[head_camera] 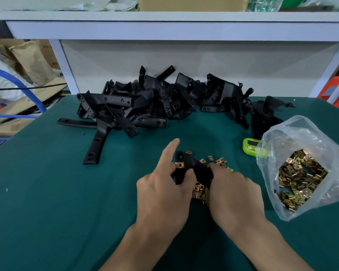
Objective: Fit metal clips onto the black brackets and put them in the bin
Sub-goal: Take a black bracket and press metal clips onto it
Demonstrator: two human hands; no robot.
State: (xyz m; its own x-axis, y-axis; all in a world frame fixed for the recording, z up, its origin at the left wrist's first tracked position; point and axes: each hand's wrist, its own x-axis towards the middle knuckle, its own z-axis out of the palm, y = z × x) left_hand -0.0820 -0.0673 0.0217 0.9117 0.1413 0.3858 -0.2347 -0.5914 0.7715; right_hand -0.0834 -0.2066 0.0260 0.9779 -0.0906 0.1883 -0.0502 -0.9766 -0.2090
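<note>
While its index finger sticks out straight, the left hand [162,192] curls its thumb and remaining fingers round the near end of a black bracket [192,167], where a brass-coloured metal clip [179,164] sits at the bracket's edge, touching those fingers. The right hand [233,192] grips the bracket's other end, fingers curled over it. The bracket is held just above a scatter of loose clips [217,160] lying on the green table [67,192] beneath both hands. To the right, an open plastic bag [305,133] holds many more clips, with a green timer [251,148] just beside it. Farther back, a pile of black brackets [155,102] lies against the white shelf [164,28].
</note>
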